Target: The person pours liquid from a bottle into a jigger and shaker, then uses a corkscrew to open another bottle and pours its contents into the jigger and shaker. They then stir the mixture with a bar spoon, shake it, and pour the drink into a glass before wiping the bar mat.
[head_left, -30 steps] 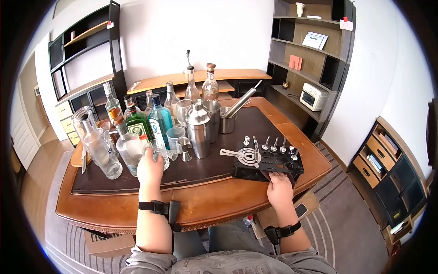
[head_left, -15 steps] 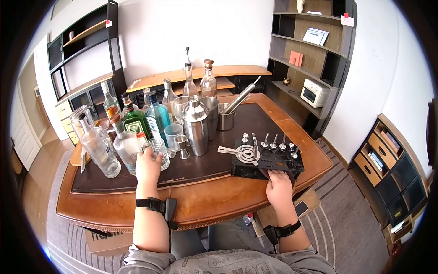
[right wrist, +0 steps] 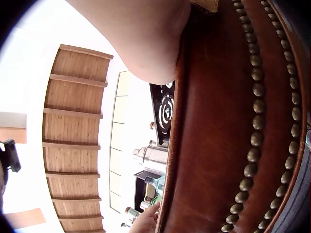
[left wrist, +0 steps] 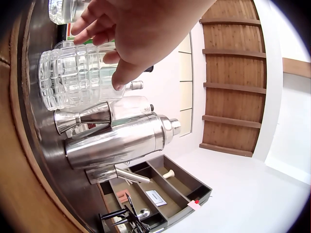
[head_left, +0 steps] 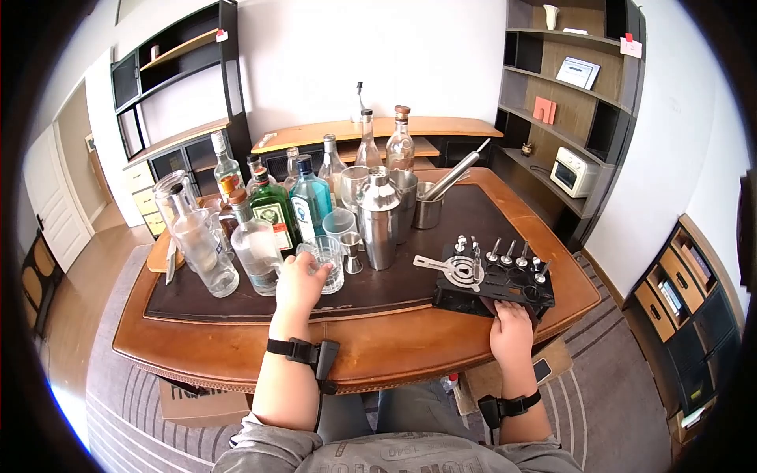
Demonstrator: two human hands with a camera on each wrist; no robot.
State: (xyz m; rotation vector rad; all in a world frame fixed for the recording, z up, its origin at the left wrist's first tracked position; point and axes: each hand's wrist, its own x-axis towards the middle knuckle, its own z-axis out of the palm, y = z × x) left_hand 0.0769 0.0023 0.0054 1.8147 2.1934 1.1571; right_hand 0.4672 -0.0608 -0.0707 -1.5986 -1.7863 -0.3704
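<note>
The left hand [head_left: 300,288] grips a clear cut-glass tumbler [head_left: 330,276] near its rim, thumb on one side and fingers on the other. In the left wrist view, the hand [left wrist: 138,36] reaches over the ribbed tumbler [left wrist: 70,77]; a steel jigger [left wrist: 85,118] and shaker [left wrist: 121,144] stand beside it. The right hand [head_left: 512,335] rests at the front of a black bar-tool rack [head_left: 493,296], fingers extended. A flat strainer [head_left: 461,270] lies on the rack. In the right wrist view, part of the right hand [right wrist: 141,39] shows above the leather edge, its fingers hidden.
Several bottles, including a clear one [head_left: 256,248], a green one [head_left: 274,209] and a blue one [head_left: 310,201], crowd the left of the desk [head_left: 378,339]. A steel cup [head_left: 427,211] with tools in it stands behind the rack.
The head view has turned left, so the desk and both hands appear farther right. The left hand stays at the tumbler and the right hand at the rack.
</note>
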